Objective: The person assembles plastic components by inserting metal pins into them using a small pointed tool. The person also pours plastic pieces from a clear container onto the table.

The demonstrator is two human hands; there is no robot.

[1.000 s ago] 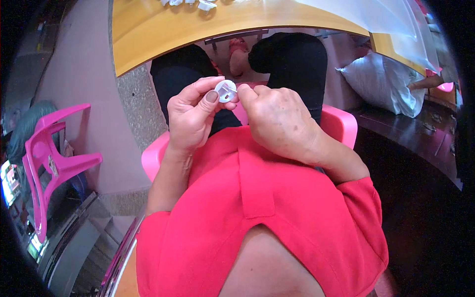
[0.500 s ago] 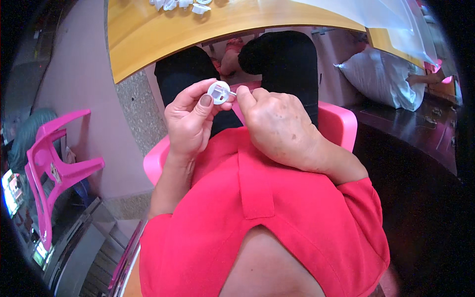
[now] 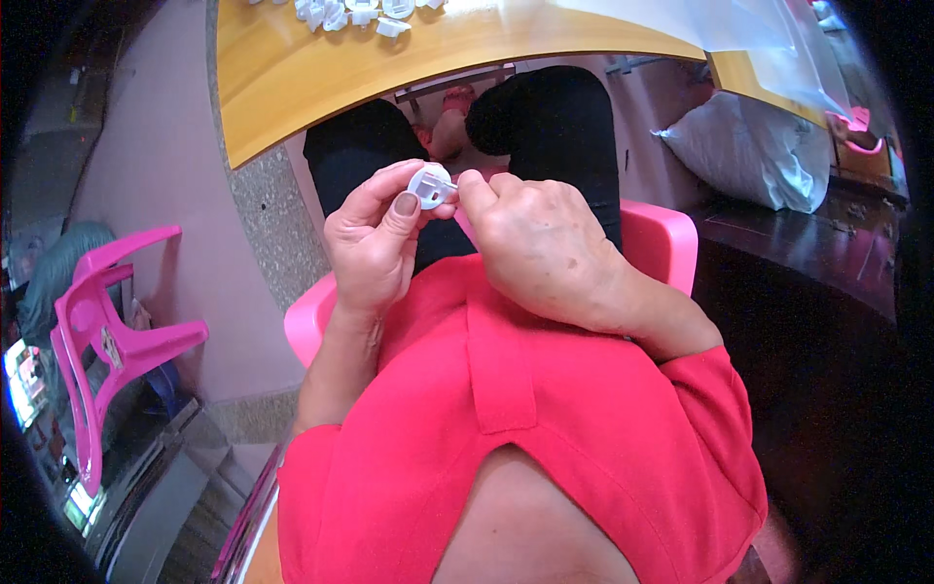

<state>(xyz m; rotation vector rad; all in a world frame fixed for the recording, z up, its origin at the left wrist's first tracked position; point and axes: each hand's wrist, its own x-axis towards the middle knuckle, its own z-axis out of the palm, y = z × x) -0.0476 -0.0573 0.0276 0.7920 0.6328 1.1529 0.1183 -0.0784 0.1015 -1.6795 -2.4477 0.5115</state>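
My left hand (image 3: 370,248) pinches a small round white plastic part (image 3: 428,178) between thumb and fingers, above my lap. The part has a raised block and a small dark opening on its face. My right hand (image 3: 559,248) is closed beside it, back of the hand uppermost. From its thumb and forefinger a thin rod (image 3: 453,185) reaches to the part's right side. The rest of the rod is hidden in the right hand, so its kind cannot be made out.
Ahead is a yellow wooden table (image 3: 467,34) with several white plastic parts (image 3: 336,15) at its far left. Translucent sheeting (image 3: 769,29) hangs at the right, near a stuffed white sack (image 3: 759,151). A pink plastic chair (image 3: 131,331) lies tipped at the left.
The round part has turned slightly in my left hand, while the rod stays at its side. The view has shifted a little, showing more white parts on the table. Another person's hand has left the sack.
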